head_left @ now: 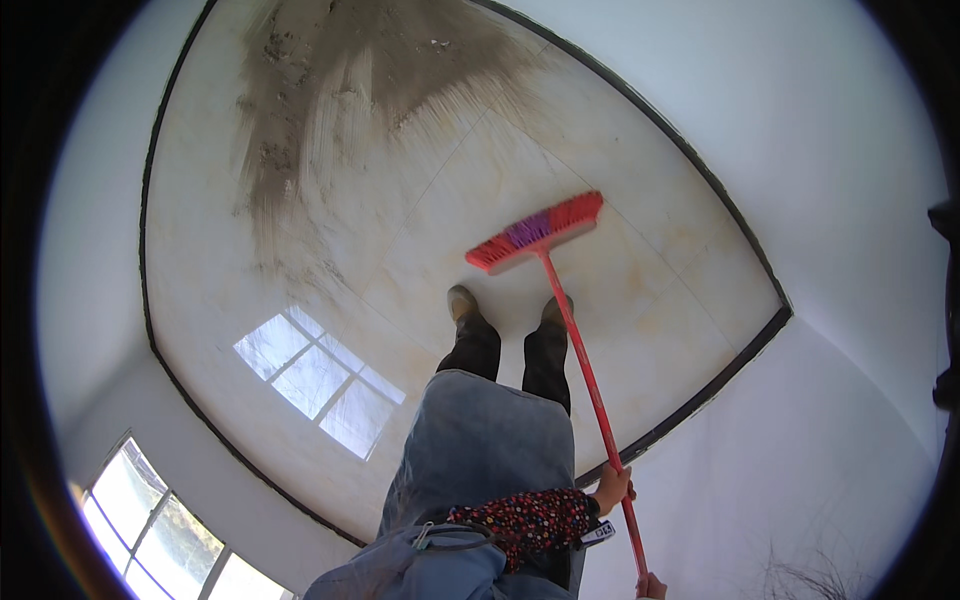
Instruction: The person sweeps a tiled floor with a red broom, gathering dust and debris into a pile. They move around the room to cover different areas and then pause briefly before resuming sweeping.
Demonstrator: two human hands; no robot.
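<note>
A red push broom (534, 232) with red and purple bristles rests on the pale tiled floor (427, 202), just in front of my shoes. Its long red handle (589, 367) slants back to my right side. My left hand (613, 489), in a dark floral sleeve reaching across my body, is wrapped around the handle partway up. Close to the handle's top end, at the bottom edge of the view, my right hand (651, 586) grips it too and is partly cut off. Grey-brown dirt (420, 56), streaked with sweep marks, covers the floor farther ahead.
White walls (750, 112) with a dark baseboard (694, 157) enclose the floor, meeting in a corner (784, 307) to the right. A window (161, 525) is at lower left, and its reflection (322, 382) shines on the tiles. A dirt streak (274, 165) runs down the left side.
</note>
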